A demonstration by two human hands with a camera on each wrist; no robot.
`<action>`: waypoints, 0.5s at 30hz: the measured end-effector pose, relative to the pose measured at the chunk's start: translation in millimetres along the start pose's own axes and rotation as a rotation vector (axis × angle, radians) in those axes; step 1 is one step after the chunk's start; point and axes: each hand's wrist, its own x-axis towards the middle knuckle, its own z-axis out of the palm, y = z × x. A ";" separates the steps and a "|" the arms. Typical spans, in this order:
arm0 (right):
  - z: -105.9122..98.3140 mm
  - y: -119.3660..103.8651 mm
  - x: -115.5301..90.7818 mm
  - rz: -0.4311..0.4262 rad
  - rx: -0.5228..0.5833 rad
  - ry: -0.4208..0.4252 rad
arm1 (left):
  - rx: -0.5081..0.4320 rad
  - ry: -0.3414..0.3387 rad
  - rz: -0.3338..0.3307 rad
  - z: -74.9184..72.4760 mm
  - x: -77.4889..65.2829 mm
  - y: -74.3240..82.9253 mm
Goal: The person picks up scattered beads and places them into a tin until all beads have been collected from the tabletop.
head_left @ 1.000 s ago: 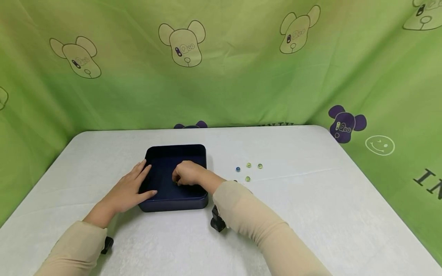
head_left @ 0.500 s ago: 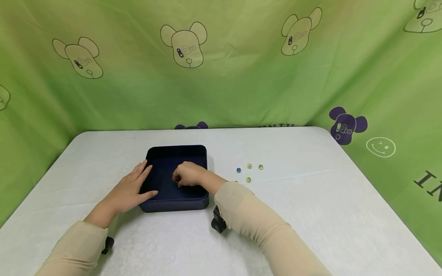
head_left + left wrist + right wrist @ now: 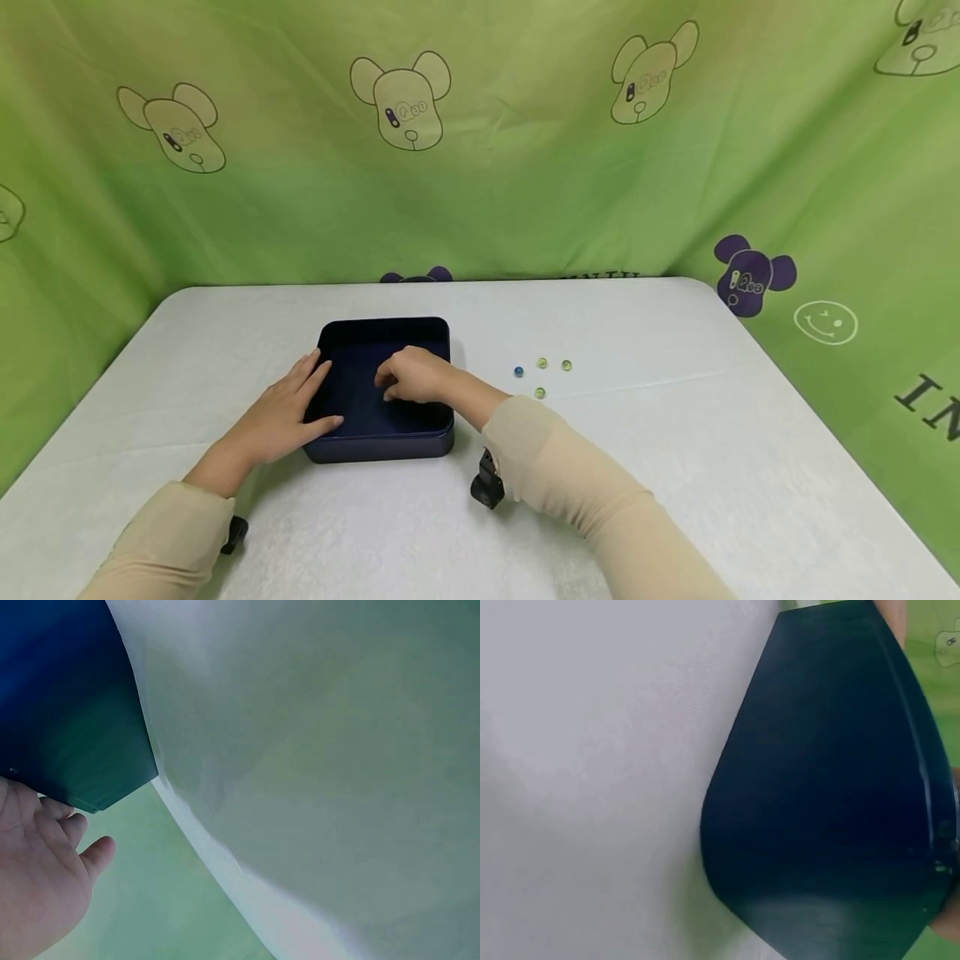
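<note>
A dark blue square tray with raised walls stands on the table, left of centre in the head view. My left hand lies at its left side, fingers spread over the left wall and thumb over the front rim. In the left wrist view the left hand shows beside the tray's outer wall. Above the tray floor is my right hand, its thumb and fingers bent loosely with a gap between them, nothing visible there. The tray's side blocks most of the right hand from the right wrist camera.
Right of the tray lie a blue marble and three yellow-green glass marbles. The table has a white cover, and a green printed cloth hangs behind and beside it.
My right thumb and fingers have parted from their pinch on a small dark object in the tray, and that hand has risen slightly. The right forearm has shifted right; the left hand stays put.
</note>
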 end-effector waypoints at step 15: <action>-4.3 9.8 -21.3 -0.092 0.150 0.155 | 0.000 0.011 0.006 -2.1 -1.0 1.8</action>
